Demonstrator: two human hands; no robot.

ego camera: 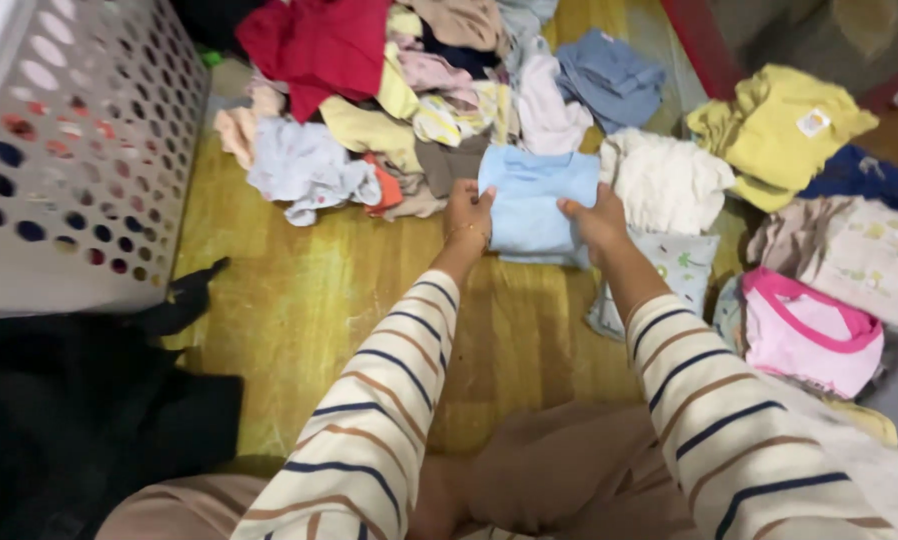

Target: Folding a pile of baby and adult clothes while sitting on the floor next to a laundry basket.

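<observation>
A yellow-brown wooden floor [299, 300] carries everything. On its left stands a white perforated laundry basket [79, 150], with a dark garment [89, 400] bunched in front of it. Across the far side sprawls a loose heap of clothes [389, 110] — red, cream, pale grey, blue pieces tangled together. Just before the heap lies a folded light blue garment [534, 205], flat on the boards. To the right sit separate items — a white top [664, 180], a yellow shirt [774, 130], a pink-trimmed garment [809, 335].
</observation>
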